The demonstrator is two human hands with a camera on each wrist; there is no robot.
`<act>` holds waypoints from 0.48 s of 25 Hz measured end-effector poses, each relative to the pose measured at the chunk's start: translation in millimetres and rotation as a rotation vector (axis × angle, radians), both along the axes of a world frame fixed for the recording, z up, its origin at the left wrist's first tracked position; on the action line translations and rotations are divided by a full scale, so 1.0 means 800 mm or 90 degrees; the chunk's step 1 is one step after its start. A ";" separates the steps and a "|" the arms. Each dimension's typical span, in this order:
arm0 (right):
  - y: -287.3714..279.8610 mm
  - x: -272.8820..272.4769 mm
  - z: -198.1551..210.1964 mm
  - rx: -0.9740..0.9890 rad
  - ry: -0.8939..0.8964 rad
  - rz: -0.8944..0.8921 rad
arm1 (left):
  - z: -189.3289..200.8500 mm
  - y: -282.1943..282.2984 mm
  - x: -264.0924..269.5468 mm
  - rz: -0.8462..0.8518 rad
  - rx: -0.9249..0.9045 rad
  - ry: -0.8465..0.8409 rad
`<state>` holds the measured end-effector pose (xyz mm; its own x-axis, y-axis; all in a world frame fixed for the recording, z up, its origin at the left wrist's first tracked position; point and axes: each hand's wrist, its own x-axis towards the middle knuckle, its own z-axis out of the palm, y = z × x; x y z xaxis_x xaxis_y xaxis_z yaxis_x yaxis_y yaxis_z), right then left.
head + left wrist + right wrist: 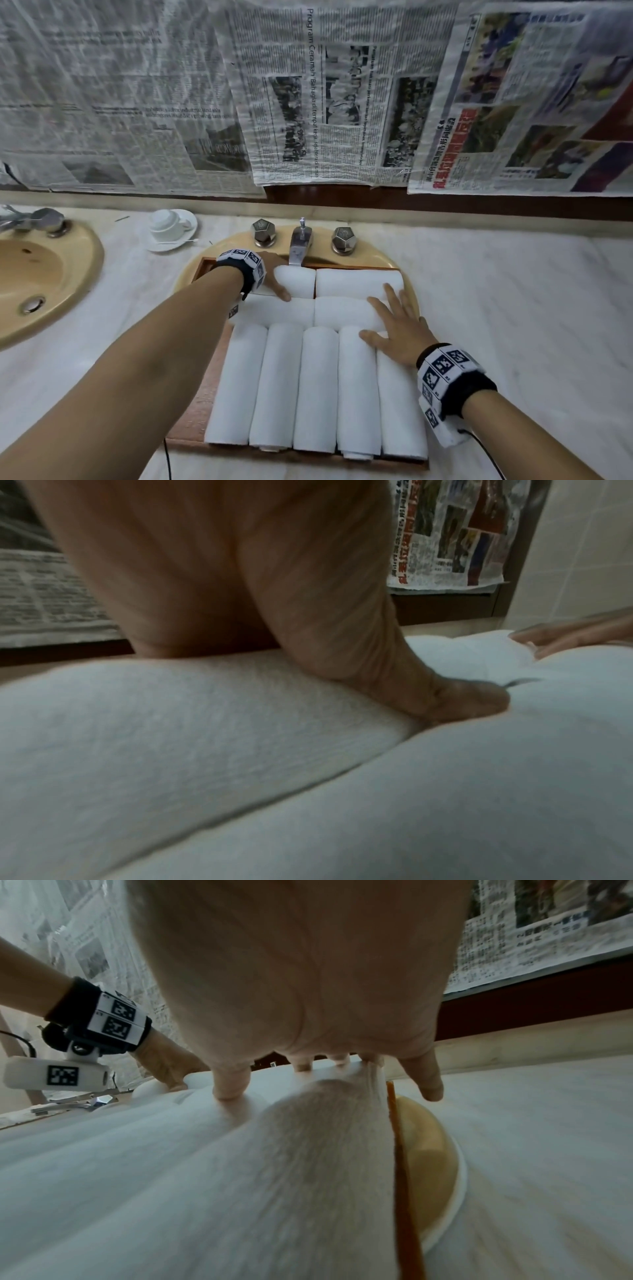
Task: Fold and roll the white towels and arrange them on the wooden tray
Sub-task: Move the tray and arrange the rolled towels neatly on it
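Note:
A wooden tray [191,421] lies across a beige sink [387,262] and holds several rolled white towels [315,387]. Front rolls lie lengthwise; behind them, two rows lie crosswise. My left hand [270,274] grips the back-left roll [298,282]. Its thumb [462,702] presses into the groove on the roll's near side, and its fingers are hidden behind the roll. My right hand [394,325] rests flat with spread fingers on the right-hand towels [308,1150], next to the tray's right rim [400,1164].
A chrome tap [300,245] with two knobs stands just behind the tray. An upturned white cup on a saucer [171,228] sits at the back left, beside a second beige sink [34,274]. Marble counter [513,308] extends right. Newspaper [308,102] covers the wall.

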<state>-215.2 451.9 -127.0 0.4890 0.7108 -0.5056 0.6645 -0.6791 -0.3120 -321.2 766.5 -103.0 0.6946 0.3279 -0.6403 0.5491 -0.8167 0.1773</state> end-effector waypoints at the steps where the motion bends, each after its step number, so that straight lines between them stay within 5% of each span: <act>1: 0.000 0.001 -0.002 0.000 -0.003 -0.002 | -0.005 -0.001 0.001 0.009 -0.003 -0.007; 8: -0.008 -0.007 -0.006 0.049 -0.002 -0.090 | -0.005 -0.017 -0.023 0.103 0.002 -0.144; 12: -0.025 -0.013 -0.024 0.106 0.077 -0.267 | -0.001 -0.004 -0.099 0.410 0.066 -0.349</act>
